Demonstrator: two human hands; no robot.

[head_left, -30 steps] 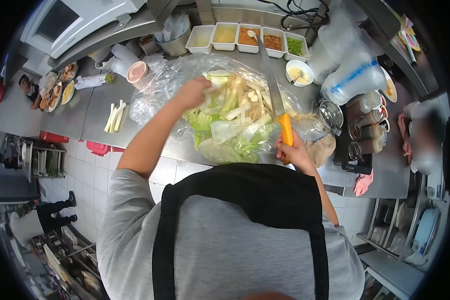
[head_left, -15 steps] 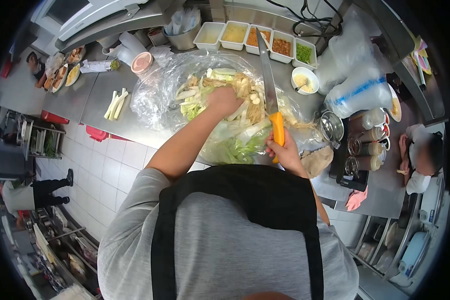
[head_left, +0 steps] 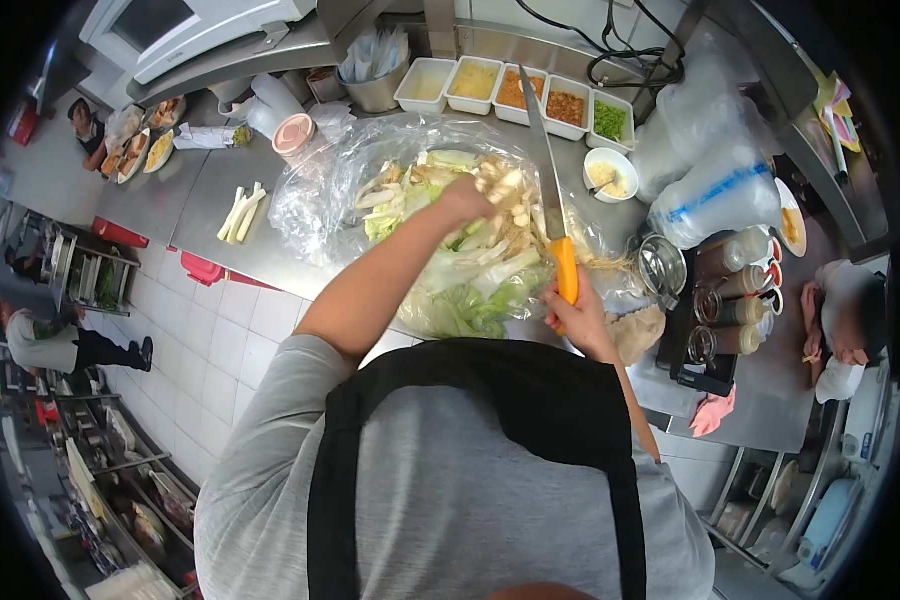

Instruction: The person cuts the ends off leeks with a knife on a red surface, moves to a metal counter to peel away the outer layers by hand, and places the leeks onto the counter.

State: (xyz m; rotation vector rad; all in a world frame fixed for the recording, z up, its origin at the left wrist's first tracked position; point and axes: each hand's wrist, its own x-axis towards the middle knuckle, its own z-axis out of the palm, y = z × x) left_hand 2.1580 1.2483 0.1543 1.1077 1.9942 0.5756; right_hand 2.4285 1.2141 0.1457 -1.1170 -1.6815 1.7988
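Note:
My right hand (head_left: 576, 315) is closed round the yellow handle of a long knife (head_left: 545, 170), whose blade points up and away toward the tubs. My left hand (head_left: 464, 201) reaches into the vegetable scraps and roots (head_left: 510, 195) lying in a clear plastic bag (head_left: 320, 200). Its fingers are bent and partly hidden among the pieces, so what they hold cannot be made out. Pale green leaves (head_left: 460, 310) lie in the bag nearest my body. Several white-green stalks (head_left: 240, 213) rest on the steel counter to the left.
White tubs of chopped food (head_left: 567, 105) line the back, with a small white bowl (head_left: 610, 175) in front. Glass jars (head_left: 725, 312) and a plastic-wrapped bundle (head_left: 720, 195) stand right. Other people (head_left: 845, 320) are at the right and far left.
My left hand has moved slightly right and deeper among the scraps. The knife stays in my right hand, a little lower. The person at the far left has shifted posture.

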